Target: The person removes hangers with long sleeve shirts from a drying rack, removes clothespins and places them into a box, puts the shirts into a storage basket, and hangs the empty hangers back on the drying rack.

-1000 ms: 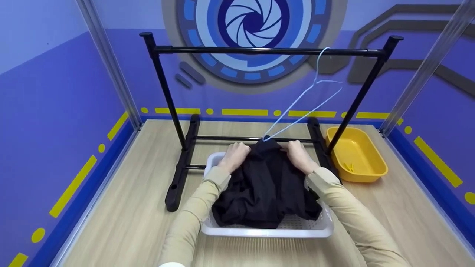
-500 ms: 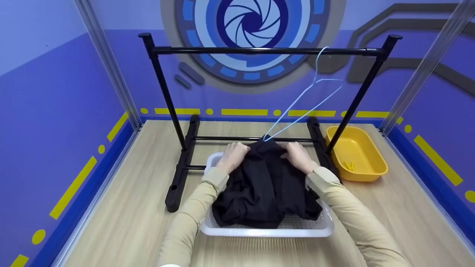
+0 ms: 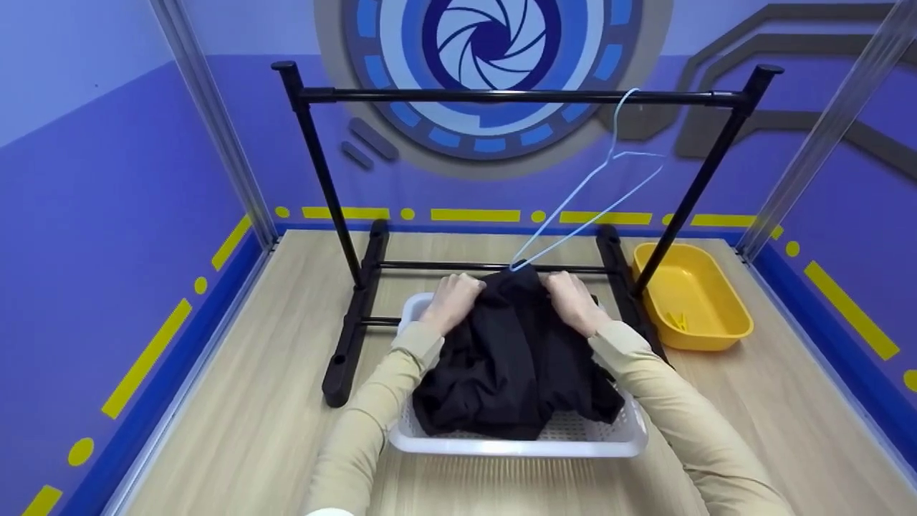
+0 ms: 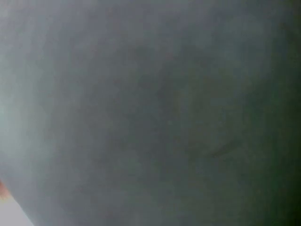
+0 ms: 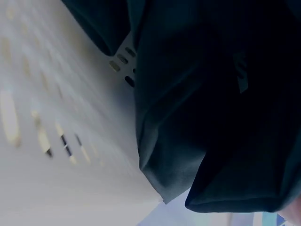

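Observation:
A black garment (image 3: pixel 512 358) lies bunched over the white basket (image 3: pixel 516 449), its upper edge lifted between both hands. My left hand (image 3: pixel 453 301) grips its upper left edge, and my right hand (image 3: pixel 573 301) grips the upper right. Fingertips of both hands are partly hidden by cloth. Just above the garment's top, the lower corner of a light blue hanger (image 3: pixel 573 193) meets or nearly meets it; I cannot tell which. Blurred dark cloth (image 4: pixel 150 113) fills most of the left wrist view. In the right wrist view, garment folds (image 5: pixel 174 141) hang beside the basket's slotted wall (image 5: pixel 70 155).
Behind the basket stands a black clothes rack (image 3: pixel 466 97), and the hanger hooks over its top bar. A yellow tub (image 3: pixel 716 287) with yellow clothespins (image 3: pixel 677 321) inside is at the right, beside the rack's foot. Blue-purple panels enclose the wooden tabletop (image 3: pixel 236 401).
My right hand has shifted slightly inward, and its fingers have curled in on the cloth. The left hand, garment, and basket stay nearly the same, while the head view has shifted a little.

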Action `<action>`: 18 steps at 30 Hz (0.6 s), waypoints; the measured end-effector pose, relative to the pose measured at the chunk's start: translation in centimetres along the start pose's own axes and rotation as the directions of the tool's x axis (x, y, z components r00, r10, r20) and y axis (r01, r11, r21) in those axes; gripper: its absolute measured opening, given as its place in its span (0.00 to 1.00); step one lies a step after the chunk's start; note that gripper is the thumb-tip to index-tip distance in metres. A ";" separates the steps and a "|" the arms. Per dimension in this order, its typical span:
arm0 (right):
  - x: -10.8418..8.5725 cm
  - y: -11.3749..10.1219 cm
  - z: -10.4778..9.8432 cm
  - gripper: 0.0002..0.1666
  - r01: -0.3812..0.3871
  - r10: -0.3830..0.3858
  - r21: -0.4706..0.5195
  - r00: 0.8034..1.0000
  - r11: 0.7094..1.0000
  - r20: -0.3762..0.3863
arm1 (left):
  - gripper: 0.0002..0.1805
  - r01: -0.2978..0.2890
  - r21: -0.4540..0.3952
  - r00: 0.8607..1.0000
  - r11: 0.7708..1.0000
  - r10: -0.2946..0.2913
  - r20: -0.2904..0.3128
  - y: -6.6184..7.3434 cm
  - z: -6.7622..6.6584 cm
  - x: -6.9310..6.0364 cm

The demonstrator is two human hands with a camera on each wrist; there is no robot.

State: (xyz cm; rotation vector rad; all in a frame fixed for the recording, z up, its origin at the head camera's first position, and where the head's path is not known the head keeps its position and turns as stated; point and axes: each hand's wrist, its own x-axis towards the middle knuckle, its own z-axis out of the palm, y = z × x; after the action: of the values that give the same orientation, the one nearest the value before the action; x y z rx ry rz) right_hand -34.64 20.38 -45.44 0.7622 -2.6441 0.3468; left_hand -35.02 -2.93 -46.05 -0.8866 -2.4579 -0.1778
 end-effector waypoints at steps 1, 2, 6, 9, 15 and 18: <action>0.0 0.0 0.0 0.17 0.004 -0.004 -0.001 1.000 1.000 -0.008 | 0.08 -0.001 -0.001 1.000 1.000 0.001 0.000 0.0 -0.1 0.0; -0.1 0.0 -0.1 0.17 0.008 -0.007 0.003 1.000 1.000 -0.017 | 0.08 0.001 -0.004 1.000 1.000 -0.001 0.000 0.0 -0.2 0.0; -0.2 0.0 -0.4 0.16 0.021 -0.017 0.066 0.998 0.998 -0.060 | 0.08 0.002 0.001 1.000 1.000 -0.002 -0.016 -0.2 -0.6 0.0; -0.4 0.0 -0.8 0.21 0.037 -0.026 0.133 0.996 0.990 -0.084 | 0.08 -0.026 0.018 0.999 1.000 0.027 -0.041 -0.4 -1.0 0.0; -1.0 -0.2 -1.6 0.22 0.116 -0.090 0.167 0.984 0.979 -0.156 | 0.07 -0.102 0.014 0.991 0.995 0.103 -0.088 -0.1 -2.3 -0.3; -1.5 -0.4 -2.0 0.23 0.149 -0.119 0.161 0.976 0.976 -0.182 | 0.06 -0.130 0.015 0.986 0.991 0.131 -0.102 0.1 -3.1 -0.5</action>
State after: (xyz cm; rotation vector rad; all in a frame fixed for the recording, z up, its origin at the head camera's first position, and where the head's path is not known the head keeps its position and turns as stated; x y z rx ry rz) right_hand -32.69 21.43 -44.15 0.9173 -2.4089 0.5850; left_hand -33.28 -3.99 -43.64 -1.0054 -2.2956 -0.1625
